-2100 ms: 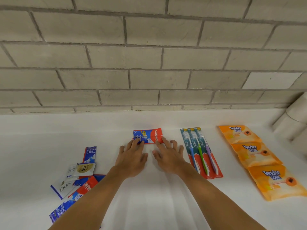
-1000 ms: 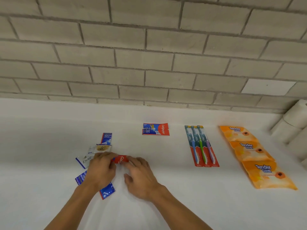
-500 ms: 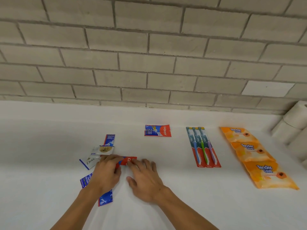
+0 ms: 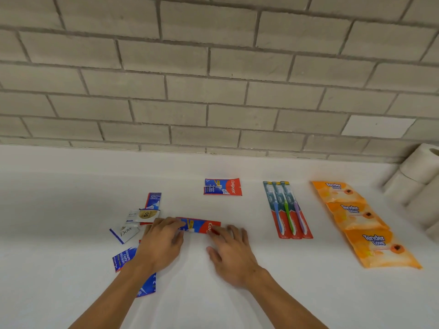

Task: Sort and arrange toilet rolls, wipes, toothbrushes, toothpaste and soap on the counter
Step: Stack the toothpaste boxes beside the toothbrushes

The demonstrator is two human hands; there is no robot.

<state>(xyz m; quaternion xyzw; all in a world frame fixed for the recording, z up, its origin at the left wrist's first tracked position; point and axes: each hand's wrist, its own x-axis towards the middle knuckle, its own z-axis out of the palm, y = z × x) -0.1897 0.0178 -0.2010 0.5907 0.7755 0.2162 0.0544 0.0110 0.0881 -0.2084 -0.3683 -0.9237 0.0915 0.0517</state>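
A red and blue toothpaste sachet [image 4: 200,226] lies flat on the white counter [image 4: 71,210]. My left hand [image 4: 164,243] rests its fingers on the sachet's left end. My right hand [image 4: 231,254] touches its right end with straight fingertips. Another toothpaste sachet [image 4: 223,186] lies alone further back. To the left is a loose pile: a Dove soap sachet [image 4: 124,232], a gold-labelled soap sachet [image 4: 147,214], a toothpaste sachet [image 4: 153,200], and two more toothpaste sachets [image 4: 123,257] partly hidden under my left forearm.
Three packed toothbrushes [image 4: 288,210] lie side by side right of centre. Three orange wipes packs [image 4: 363,222] form a row further right. Toilet rolls [image 4: 418,176] are stacked at the right edge against the grey brick wall [image 4: 213,91].
Both hands left the back sachet, went left to the pile, and have drawn one toothpaste sachet out of it to the right, so more of it shows between the hands.
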